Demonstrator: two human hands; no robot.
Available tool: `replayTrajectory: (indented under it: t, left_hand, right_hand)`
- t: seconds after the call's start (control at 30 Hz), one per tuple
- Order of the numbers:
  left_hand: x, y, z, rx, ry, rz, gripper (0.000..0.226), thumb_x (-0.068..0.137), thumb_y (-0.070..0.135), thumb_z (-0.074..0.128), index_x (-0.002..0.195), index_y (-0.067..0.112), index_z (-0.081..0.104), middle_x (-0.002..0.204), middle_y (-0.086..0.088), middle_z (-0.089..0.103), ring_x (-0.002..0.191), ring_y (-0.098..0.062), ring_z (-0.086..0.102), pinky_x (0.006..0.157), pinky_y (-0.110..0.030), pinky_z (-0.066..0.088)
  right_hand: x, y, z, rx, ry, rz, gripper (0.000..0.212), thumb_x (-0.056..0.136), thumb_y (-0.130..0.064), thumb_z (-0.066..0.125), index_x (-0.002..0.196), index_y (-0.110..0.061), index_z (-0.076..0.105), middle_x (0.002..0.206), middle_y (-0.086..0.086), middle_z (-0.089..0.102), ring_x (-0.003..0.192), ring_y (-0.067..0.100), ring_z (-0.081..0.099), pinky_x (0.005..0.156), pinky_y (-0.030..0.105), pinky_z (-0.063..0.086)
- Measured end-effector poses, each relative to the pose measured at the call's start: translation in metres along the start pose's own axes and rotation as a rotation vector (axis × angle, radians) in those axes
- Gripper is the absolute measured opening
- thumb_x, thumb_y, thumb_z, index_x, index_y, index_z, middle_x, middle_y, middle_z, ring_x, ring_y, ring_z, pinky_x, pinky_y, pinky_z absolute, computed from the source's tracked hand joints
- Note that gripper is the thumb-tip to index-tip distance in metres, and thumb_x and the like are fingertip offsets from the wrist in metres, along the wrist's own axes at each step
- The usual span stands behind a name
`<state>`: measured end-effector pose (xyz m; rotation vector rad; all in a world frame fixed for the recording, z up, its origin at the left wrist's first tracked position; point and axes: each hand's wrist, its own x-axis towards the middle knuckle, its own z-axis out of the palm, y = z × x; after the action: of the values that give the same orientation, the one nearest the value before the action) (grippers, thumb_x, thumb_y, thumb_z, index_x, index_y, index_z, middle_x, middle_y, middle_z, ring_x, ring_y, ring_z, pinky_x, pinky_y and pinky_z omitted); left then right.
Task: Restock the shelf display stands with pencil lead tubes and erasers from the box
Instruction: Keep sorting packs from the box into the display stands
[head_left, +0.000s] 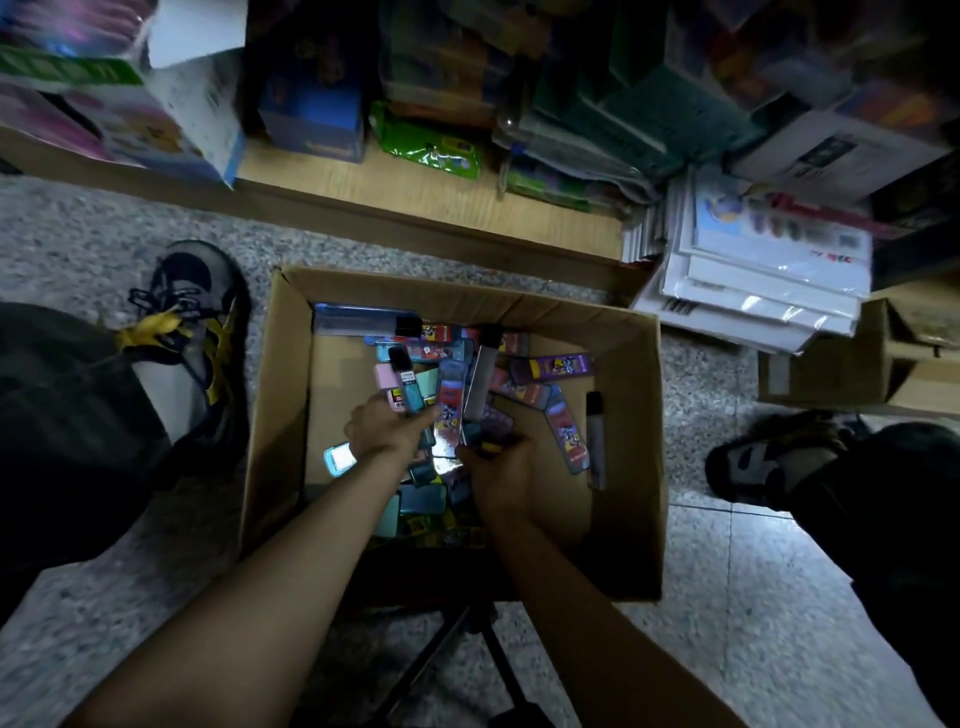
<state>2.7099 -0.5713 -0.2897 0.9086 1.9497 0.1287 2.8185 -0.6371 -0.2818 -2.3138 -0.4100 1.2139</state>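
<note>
Now both hands are down in the box. Left hand: grip full, a fan of tubes pinched at their lower ends, long axes pointing away toward the shelf. Right hand: grip curled on a dark piece, kind unclear. Loose tubes lie just right of it, lengthwise away from the body; right hand nearer.

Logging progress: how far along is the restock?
Done: nothing visible; no display stand in view. In hand: left hand grips a fan of plastic lead tubes over the open brown cardboard box; right hand digs among loose coloured tubes and cases, grip unclear. Left: that whole boxful.
</note>
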Motion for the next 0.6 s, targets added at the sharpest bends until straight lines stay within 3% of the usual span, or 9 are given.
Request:
replayTrajectory:
  t: [0.1, 0.17, 0.23, 0.3, 0.37, 0.43, 0.53, 0.6]
  left_hand:
    - [0.001, -0.007, -0.001, -0.046, -0.051, 0.035, 0.054, 0.071, 0.040, 0.078, 0.109, 0.006, 0.060, 0.116, -0.017, 0.062, 0.110, -0.034, 0.056, 0.093, -0.042, 0.048]
    - [-0.002, -0.012, -0.005, -0.126, -0.061, 0.093, 0.048, 0.076, 0.031, 0.077, 0.110, 0.003, 0.059, 0.113, -0.017, 0.064, 0.107, -0.032, 0.059, 0.092, -0.040, 0.048]
    - [-0.006, -0.015, -0.012, -0.229, -0.079, 0.119, 0.044, 0.081, 0.026, 0.073, 0.113, 0.000, 0.056, 0.112, -0.017, 0.065, 0.104, -0.031, 0.060, 0.090, -0.037, 0.049]
    - [-0.010, -0.018, -0.020, -0.277, -0.097, 0.123, 0.050, 0.085, 0.028, 0.068, 0.121, 0.000, 0.048, 0.115, -0.017, 0.062, 0.104, -0.031, 0.058, 0.089, -0.039, 0.049]
    - [-0.014, -0.020, -0.028, -0.308, -0.102, 0.148, 0.048, 0.087, 0.028, 0.066, 0.122, 0.003, 0.046, 0.114, -0.012, 0.061, 0.102, -0.027, 0.058, 0.085, -0.036, 0.050]
    - [-0.019, -0.020, -0.034, -0.355, -0.103, 0.174, 0.036, 0.086, 0.025, 0.066, 0.112, 0.008, 0.048, 0.101, -0.002, 0.063, 0.090, -0.018, 0.060, 0.071, -0.028, 0.048]
    - [-0.029, -0.014, -0.039, -0.456, -0.168, 0.162, 0.029, 0.083, 0.013, 0.070, 0.104, 0.015, 0.050, 0.089, 0.006, 0.062, 0.076, -0.005, 0.059, 0.055, -0.020, 0.049]
    - [-0.037, -0.010, -0.039, -0.542, -0.233, 0.157, 0.027, 0.080, 0.002, 0.070, 0.095, 0.019, 0.055, 0.086, 0.004, 0.065, 0.071, -0.004, 0.061, 0.053, -0.017, 0.051]
  right_hand:
    - [-0.004, 0.004, 0.001, 0.030, -0.027, -0.044, 0.041, 0.073, -0.011, 0.078, 0.091, -0.012, 0.042, 0.086, 0.001, 0.058, 0.071, 0.012, 0.056, 0.065, 0.032, 0.047]
    - [-0.011, 0.006, 0.005, 0.012, -0.060, -0.089, 0.043, 0.071, -0.008, 0.078, 0.093, -0.017, 0.042, 0.085, -0.005, 0.059, 0.073, 0.010, 0.058, 0.069, 0.033, 0.049]
    - [-0.014, 0.006, 0.008, -0.010, -0.080, -0.106, 0.040, 0.072, 0.001, 0.073, 0.101, -0.011, 0.049, 0.093, 0.006, 0.065, 0.085, 0.023, 0.064, 0.077, 0.040, 0.053]
    - [-0.013, 0.002, 0.004, -0.029, -0.131, -0.090, 0.035, 0.073, 0.009, 0.069, 0.103, -0.001, 0.055, 0.087, 0.012, 0.066, 0.082, 0.030, 0.062, 0.076, 0.043, 0.053]
    - [-0.011, -0.002, -0.008, 0.003, -0.214, -0.074, 0.031, 0.073, 0.017, 0.066, 0.101, 0.003, 0.060, 0.080, 0.010, 0.064, 0.073, 0.025, 0.058, 0.064, 0.031, 0.051]
    - [-0.011, -0.005, -0.022, -0.007, -0.278, -0.084, 0.033, 0.078, 0.016, 0.063, 0.110, 0.014, 0.057, 0.096, 0.021, 0.064, 0.085, 0.028, 0.058, 0.061, 0.021, 0.046]
    - [-0.012, -0.003, -0.041, 0.016, -0.317, -0.020, 0.035, 0.083, 0.009, 0.061, 0.117, 0.014, 0.052, 0.099, 0.029, 0.062, 0.092, 0.038, 0.061, 0.065, 0.032, 0.048]
    - [-0.012, -0.002, -0.055, 0.061, -0.317, 0.029, 0.037, 0.083, 0.005, 0.063, 0.119, 0.009, 0.053, 0.108, 0.030, 0.062, 0.099, 0.041, 0.060, 0.077, 0.041, 0.051]
